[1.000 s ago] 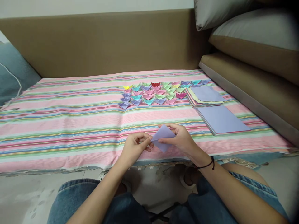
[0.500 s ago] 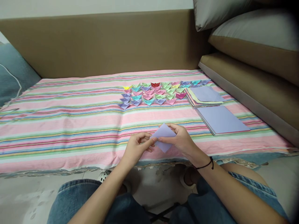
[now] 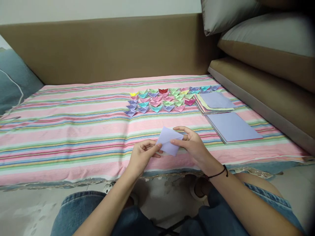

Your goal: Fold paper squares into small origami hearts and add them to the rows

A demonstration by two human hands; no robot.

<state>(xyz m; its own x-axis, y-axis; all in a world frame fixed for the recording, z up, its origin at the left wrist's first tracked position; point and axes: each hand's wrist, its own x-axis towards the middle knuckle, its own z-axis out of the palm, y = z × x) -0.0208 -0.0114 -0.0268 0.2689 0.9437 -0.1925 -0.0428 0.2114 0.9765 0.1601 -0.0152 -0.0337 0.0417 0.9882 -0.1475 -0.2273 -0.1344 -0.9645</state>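
One folded lilac sheet [image 3: 168, 143] is held just short of the near edge of the striped cloth [image 3: 73, 131]. Two hands are counted at it, the left hand [image 3: 142, 154] and the right hand [image 3: 194, 146]. Two stacks of square paper are seen on the cloth's right part, the nearer stack [image 3: 232, 127] and the farther stack [image 3: 214, 101]. Roughly thirty small folded paper pieces [image 3: 167, 98] are laid in rows just left of the farther stack; an exact count cannot be made.

The striped cloth [image 3: 73, 131] lies bare across its left half and between the hands and the rows of folded paper boats [image 3: 167, 98]. To the right, two stacks of paper sheets [image 3: 231, 126] and the brown cushions [image 3: 270, 95] block passage.
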